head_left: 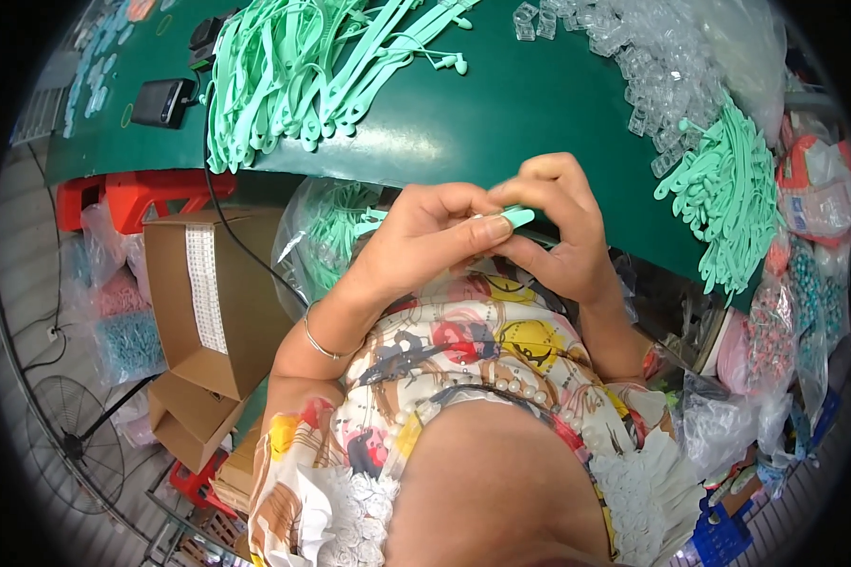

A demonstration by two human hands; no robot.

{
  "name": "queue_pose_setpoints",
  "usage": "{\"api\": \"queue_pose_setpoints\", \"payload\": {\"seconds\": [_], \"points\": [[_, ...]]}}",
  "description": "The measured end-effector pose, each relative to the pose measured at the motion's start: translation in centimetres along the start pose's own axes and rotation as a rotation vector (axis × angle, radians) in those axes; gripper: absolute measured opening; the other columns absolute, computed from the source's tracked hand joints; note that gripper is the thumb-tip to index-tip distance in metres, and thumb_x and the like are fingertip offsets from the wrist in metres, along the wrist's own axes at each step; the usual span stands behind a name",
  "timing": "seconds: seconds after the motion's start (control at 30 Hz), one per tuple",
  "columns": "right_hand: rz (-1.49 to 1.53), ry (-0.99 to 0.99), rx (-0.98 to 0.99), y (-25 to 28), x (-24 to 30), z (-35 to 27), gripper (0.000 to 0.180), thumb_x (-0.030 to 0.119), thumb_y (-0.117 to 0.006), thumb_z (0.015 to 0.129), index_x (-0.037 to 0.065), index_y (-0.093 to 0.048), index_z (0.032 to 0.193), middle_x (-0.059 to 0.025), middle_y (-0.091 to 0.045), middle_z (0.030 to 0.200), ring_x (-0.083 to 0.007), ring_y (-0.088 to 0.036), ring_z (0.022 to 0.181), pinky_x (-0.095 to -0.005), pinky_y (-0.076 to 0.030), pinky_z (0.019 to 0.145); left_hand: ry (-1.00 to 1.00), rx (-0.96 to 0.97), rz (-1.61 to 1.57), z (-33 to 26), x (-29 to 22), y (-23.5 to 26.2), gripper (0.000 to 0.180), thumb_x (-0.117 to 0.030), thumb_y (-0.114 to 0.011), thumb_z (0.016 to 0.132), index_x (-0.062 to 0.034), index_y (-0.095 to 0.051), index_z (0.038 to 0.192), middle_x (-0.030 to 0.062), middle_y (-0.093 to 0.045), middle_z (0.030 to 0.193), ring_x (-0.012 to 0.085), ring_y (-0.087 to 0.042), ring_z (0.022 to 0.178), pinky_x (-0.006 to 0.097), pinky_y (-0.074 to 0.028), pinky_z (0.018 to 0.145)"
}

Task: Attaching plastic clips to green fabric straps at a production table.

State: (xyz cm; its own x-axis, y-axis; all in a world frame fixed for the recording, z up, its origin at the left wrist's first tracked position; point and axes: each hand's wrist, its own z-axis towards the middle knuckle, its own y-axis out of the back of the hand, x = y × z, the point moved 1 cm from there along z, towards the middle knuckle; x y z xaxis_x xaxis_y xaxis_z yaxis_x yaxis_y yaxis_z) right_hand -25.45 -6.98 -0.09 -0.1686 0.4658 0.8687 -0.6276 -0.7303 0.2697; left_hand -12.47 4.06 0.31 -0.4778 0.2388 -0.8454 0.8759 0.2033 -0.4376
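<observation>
- 2 bare hands meet in front of the person's patterned blouse point(482, 326), near the bench's front edge.
- The left hand point(425, 231) grasps 1 small mint-green plastic piece point(519, 217) between thumb and fingers; its rounded tip pokes out toward the other hand.
- The right hand point(567, 222) has its fingers and thumb curled around that tip; whether it grips the piece, I cannot tell.
- 1 thin metal bracelet point(320, 345) circles the left wrist.
- 1 clear plastic bag point(291, 244) of mint-green strips sits below the bench edge, beside 1 tall brown cardboard box point(246, 302).
- The dark green bench point(539, 113) carries 2 heaps of mint-green plastic strips, too tangled to count: 1 at right point(728, 194), 1 larger at left point(293, 85).
- Beyond the right heap lies 1 pile of transparent cubes point(667, 90), with 2 cubes point(534, 23) just beside it.
- At far left, 1 black rectangular device point(164, 102) rests near the larger heap.
</observation>
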Motion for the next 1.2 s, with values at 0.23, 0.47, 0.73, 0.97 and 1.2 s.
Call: {"api": "queue_pose_setpoints", "payload": {"seconds": [0.23, 0.47, 0.73, 0.97, 1.2], "points": [[0.199, -0.058, 0.053, 0.7, -1.0, -1.0, 0.028, 0.003, -0.072, 0.065, 0.0, -0.06, 0.09, -0.0068, -0.056, 0.081, -0.0151, -0.055, 0.074, -0.0252, -0.043, 0.063, -0.043, 0.126, 0.083, 0.1, 0.4, 0.7, 0.021, -0.018, -0.049, 0.089, 0.0016, -0.057, 0.087, 0.0012, -0.054, 0.071, 0.0058, -0.048, 0.068, 0.02, -0.038, 0.058], [0.477, -0.221, -0.009, 0.7, -0.8, -1.9, 0.024, 0.004, -0.071, 0.07, -0.002, -0.06, 0.091, -0.0066, -0.057, 0.08, -0.0104, -0.054, 0.072, -0.0215, -0.042, 0.063, 0.031, 0.213, -0.043, 0.6, 0.8, 1.1, 0.019, -0.016, -0.05, 0.088, 0.001, -0.058, 0.087, 0.0011, -0.054, 0.069, 0.0045, -0.045, 0.059, 0.018, -0.036, 0.052], [0.284, -0.212, -0.053, 3.3, 0.5, -3.5, 0.024, 0.002, -0.071, 0.068, -0.002, -0.061, 0.09, -0.0061, -0.058, 0.079, -0.0105, -0.054, 0.068, -0.022, -0.041, 0.059, 0.046, 0.311, 0.161, 1.0, -0.7, -0.6, 0.021, -0.019, -0.053, 0.087, 0.0005, -0.058, 0.094, 0.0036, -0.058, 0.078, 0.0089, -0.052, 0.067, 0.021, -0.042, 0.06], [-0.214, -0.354, -0.036, 7.6, 2.4, -7.3, 0.023, 0.003, -0.07, 0.065, 0.002, -0.062, 0.086, -0.0087, -0.061, 0.078, -0.0195, -0.058, 0.069, -0.0271, -0.044, 0.059, -0.013, 0.191, 0.963, -1.1, -0.2, 3.3, 0.021, -0.012, -0.06, 0.077, -0.0014, -0.057, 0.095, 0.0151, -0.057, 0.068, 0.0252, -0.055, 0.054, 0.031, -0.044, 0.054], [-0.757, -0.243, 0.17, 5.7, -0.4, -11.7, 0.025, 0.011, -0.067, 0.069, 0.003, -0.06, 0.092, -0.0104, -0.06, 0.085, -0.0239, -0.057, 0.074, -0.0326, -0.045, 0.064, 0.036, -0.019, 1.172, -1.5, 7.1, 8.6, 0.023, -0.012, -0.062, 0.075, -0.0021, -0.057, 0.096, 0.0167, -0.06, 0.071, 0.0282, -0.058, 0.057, 0.032, -0.045, 0.054]]}}
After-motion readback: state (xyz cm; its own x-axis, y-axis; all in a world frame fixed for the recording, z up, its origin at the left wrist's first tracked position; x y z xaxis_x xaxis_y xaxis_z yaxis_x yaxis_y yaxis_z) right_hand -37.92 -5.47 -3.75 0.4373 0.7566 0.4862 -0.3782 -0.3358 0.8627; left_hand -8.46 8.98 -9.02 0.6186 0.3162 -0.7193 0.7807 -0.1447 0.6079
